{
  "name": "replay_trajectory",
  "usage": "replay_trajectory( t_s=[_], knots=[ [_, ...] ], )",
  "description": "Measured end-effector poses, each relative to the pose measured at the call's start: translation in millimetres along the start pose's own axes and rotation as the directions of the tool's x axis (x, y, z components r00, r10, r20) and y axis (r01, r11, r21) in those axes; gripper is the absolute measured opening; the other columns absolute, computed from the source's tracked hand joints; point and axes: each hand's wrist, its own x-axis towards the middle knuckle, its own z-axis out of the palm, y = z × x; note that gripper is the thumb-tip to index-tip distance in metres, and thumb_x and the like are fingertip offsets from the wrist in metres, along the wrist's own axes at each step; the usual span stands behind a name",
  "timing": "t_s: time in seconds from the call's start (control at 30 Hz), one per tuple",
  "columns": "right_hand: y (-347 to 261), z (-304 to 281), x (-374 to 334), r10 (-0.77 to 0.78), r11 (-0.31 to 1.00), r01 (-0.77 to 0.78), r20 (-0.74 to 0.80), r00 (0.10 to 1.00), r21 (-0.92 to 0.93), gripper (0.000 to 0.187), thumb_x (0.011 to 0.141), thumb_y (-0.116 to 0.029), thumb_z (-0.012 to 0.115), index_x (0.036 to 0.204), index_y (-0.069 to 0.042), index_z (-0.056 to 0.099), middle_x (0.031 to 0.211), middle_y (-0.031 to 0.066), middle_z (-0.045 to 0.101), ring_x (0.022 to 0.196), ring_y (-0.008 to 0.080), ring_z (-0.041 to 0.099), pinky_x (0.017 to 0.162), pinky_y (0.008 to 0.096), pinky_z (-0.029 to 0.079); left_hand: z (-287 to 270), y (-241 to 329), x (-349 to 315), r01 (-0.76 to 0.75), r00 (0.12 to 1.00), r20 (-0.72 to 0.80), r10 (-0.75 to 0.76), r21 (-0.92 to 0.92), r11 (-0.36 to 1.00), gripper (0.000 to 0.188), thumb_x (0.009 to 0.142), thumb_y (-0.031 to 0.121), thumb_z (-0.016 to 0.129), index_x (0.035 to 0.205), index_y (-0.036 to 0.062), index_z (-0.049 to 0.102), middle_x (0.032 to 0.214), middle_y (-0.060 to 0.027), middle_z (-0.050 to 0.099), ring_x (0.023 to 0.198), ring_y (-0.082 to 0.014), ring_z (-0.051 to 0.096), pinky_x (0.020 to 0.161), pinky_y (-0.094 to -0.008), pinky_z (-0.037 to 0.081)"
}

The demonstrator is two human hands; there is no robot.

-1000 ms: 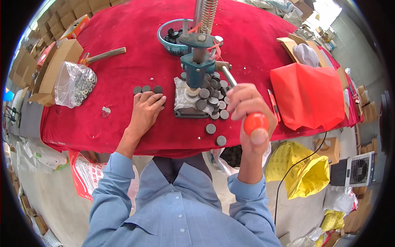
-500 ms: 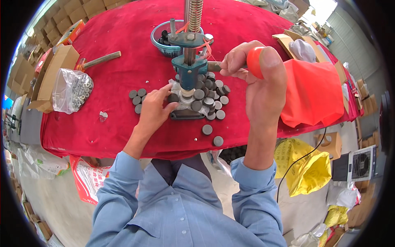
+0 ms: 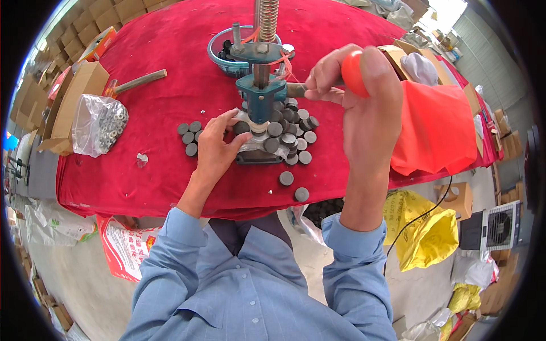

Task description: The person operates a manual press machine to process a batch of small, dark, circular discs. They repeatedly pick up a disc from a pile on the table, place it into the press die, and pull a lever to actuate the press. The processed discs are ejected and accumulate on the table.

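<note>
A teal bench press (image 3: 260,99) stands on the red-covered table, its ram down close to the pale round piece (image 3: 259,127) beneath it. My left hand (image 3: 216,142) is at the left side of the press, thumb and forefinger closed around a dark round cap (image 3: 241,128). Grey and black round caps (image 3: 289,129) lie heaped against the press's right side. Raised at the right, my right hand (image 3: 369,96) grips the red ball knob (image 3: 354,74) of the press lever, thumb over it. The lever's bar (image 3: 296,90) runs toward the press.
Several more caps (image 3: 190,138) lie left of the press. Behind it sits a blue basket (image 3: 213,48) of dark parts. A clear bag of metal nuts (image 3: 101,125), an open carton (image 3: 85,85) and a hammer (image 3: 139,81) are at left; a red cloth (image 3: 435,128) hangs at right.
My left hand has shifted slightly right, toward the press ram, with the cap moving slightly away from me. My right hand has moved slightly right, still on the knob.
</note>
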Motion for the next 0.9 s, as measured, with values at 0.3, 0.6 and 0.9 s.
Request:
replay_trajectory(
  t_s=[0.3, 0.6, 0.9],
  knots=[
    [-9, 6, 21, 0.089, 0.996, -0.089, -0.080, 0.993, 0.002, 0.057, 0.098, -0.059, 0.054, 0.082, -0.005, 0.064, 0.078, 0.0079, 0.064, 0.076, 0.0209, 0.067, 0.070, 0.0376, 0.057, 34, 8, -4, 0.005, 0.999, -0.041, -0.005, -0.015, 1.000, 0.074, 0.074, 0.018, 0.095, 0.139, 0.0059, 0.061, 0.104, -0.0136, 0.077, 0.099, -0.0296, 0.071, 0.082, -0.0412, 0.058],
    [-3, 6, 11, 0.033, 0.998, -0.028, -0.081, 0.996, 0.051, 0.057, 0.100, -0.056, 0.051, 0.081, -0.003, 0.061, 0.076, 0.0090, 0.060, 0.075, 0.0227, 0.063, 0.071, 0.0386, 0.054, 32, 10, -2, 0.034, 0.998, -0.044, -0.037, -0.058, 0.998, 0.069, 0.074, 0.017, 0.095, 0.134, 0.0027, 0.064, 0.111, -0.0132, 0.075, 0.098, -0.0251, 0.070, 0.083, -0.0385, 0.056],
    [76, 15, -114, -0.414, 0.910, 0.414, -0.071, 0.907, -0.020, 0.052, 0.087, -0.055, 0.061, 0.081, -0.004, 0.064, 0.082, 0.0111, 0.061, 0.093, 0.0351, 0.062, 0.081, 0.0461, 0.053, -19, -39, -10, -0.149, 0.988, 0.104, 0.116, 0.407, 0.901, 0.036, 0.088, 0.008, 0.076, 0.124, 0.0032, 0.072, 0.124, -0.0141, 0.070, 0.112, -0.0332, 0.064, 0.097, -0.0449, 0.049]
  ],
)
